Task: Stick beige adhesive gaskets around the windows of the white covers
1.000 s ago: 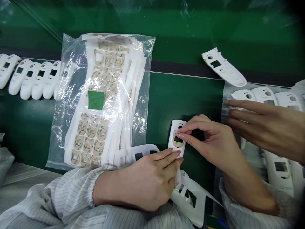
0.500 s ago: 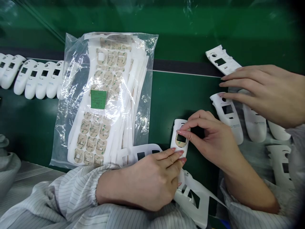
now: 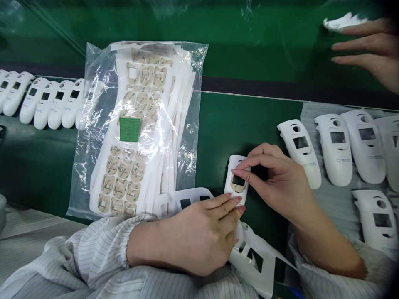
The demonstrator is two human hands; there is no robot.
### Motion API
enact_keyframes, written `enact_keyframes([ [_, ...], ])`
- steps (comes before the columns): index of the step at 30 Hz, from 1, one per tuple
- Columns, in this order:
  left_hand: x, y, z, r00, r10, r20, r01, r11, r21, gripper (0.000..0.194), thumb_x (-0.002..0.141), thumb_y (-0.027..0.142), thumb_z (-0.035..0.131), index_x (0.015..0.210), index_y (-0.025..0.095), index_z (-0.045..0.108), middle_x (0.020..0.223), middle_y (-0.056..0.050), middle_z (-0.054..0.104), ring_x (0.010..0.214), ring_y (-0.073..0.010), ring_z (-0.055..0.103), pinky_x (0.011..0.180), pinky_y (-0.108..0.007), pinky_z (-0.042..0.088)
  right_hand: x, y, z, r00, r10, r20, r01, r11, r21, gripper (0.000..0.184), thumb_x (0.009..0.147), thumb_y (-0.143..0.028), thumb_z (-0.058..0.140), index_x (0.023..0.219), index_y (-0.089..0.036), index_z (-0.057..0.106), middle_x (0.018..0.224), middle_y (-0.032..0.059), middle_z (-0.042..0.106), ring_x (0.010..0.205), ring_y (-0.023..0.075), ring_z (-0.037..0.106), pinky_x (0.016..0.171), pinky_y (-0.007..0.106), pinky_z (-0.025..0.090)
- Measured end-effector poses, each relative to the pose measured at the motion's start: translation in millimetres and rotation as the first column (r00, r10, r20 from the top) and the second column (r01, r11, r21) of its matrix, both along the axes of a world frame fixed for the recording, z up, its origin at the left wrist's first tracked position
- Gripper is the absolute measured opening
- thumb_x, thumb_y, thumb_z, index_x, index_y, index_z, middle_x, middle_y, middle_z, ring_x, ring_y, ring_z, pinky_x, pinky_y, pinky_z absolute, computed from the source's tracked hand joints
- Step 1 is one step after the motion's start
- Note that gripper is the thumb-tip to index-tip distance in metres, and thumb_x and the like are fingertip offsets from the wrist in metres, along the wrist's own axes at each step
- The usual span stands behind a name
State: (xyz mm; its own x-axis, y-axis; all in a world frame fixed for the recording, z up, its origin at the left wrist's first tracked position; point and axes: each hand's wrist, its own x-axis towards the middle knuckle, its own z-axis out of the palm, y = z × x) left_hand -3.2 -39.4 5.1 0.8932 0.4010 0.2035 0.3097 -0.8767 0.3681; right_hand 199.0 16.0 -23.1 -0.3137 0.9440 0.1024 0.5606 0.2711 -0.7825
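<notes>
A small white plastic shell [image 3: 234,164] lies on the green mat in front of me, with a tan oval sticker [image 3: 237,184] around its dark window. My left hand [image 3: 199,232] rests flat-curled on the shell's lower end and holds it down, fingers together. My right hand [image 3: 274,178] presses its fingertips against the sticker's right edge, fingers pinched close. Under my left hand lies a white backing sheet [image 3: 252,259] with cut-out holes.
A clear bag [image 3: 137,124] of tan sticker sheets lies left of centre. White shells [image 3: 46,101] line up at far left and more shells [image 3: 336,145] lie at right. Another person's hand [image 3: 364,50] reaches over the belt at top right, beside a white shell [image 3: 339,20].
The other person's hand has pulled away from the shells at right to the top right corner, carrying off one shell. The right-hand shells now lie in a row. My hands barely moved.
</notes>
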Motion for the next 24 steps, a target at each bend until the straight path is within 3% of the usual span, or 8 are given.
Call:
enact_keyframes([
  [7,-0.7,0.1,0.4,1.000,-0.007,0.012,0.007,1.000,-0.020,0.032,0.094,0.017,0.046,0.099,0.001,0.073,0.123,-0.021,0.066,0.125,-0.0356,0.057,0.116,-0.043,0.036,-0.7,1.3,-0.9,0.999,-0.036,-0.005,0.036,0.999,-0.036,0.006,0.080,-0.025,0.074,0.082,-0.026,0.068,0.077,0.0009,0.062,0.079,0.0189,0.058,0.067,0.036,0.048],
  [12,-0.3,0.0,-0.5,1.000,-0.001,0.014,0.001,1.000,-0.017,0.031,0.095,0.018,0.047,0.098,0.002,0.073,0.124,-0.021,0.066,0.124,-0.0350,0.057,0.115,-0.043,0.036,8.5,2.8,1.2,0.998,-0.058,-0.039,0.053,0.990,-0.132,0.004,0.084,-0.029,0.070,0.080,-0.028,0.070,0.079,0.0001,0.064,0.076,0.0170,0.059,0.063,0.033,0.047],
  [17,-0.2,1.2,0.6,1.000,0.005,0.017,-0.005,1.000,-0.008,0.031,0.095,0.019,0.047,0.097,0.003,0.074,0.122,-0.020,0.067,0.122,-0.0337,0.059,0.115,-0.043,0.037,18.4,2.4,6.4,0.998,-0.057,-0.005,0.056,0.985,-0.165,0.006,0.078,-0.037,0.076,0.076,-0.032,0.073,0.075,-0.0020,0.066,0.069,0.0156,0.060,0.055,0.031,0.044],
  [24,-0.6,-0.5,-0.7,1.000,0.004,0.005,-0.004,1.000,-0.001,0.029,0.094,0.019,0.050,0.100,0.003,0.073,0.124,-0.020,0.066,0.125,-0.0350,0.056,0.116,-0.044,0.035,17.4,2.5,7.7,0.999,-0.034,0.009,0.036,0.980,-0.195,0.009,0.079,-0.038,0.075,0.074,-0.031,0.072,0.075,-0.0024,0.067,0.072,0.0159,0.061,0.061,0.031,0.047],
])
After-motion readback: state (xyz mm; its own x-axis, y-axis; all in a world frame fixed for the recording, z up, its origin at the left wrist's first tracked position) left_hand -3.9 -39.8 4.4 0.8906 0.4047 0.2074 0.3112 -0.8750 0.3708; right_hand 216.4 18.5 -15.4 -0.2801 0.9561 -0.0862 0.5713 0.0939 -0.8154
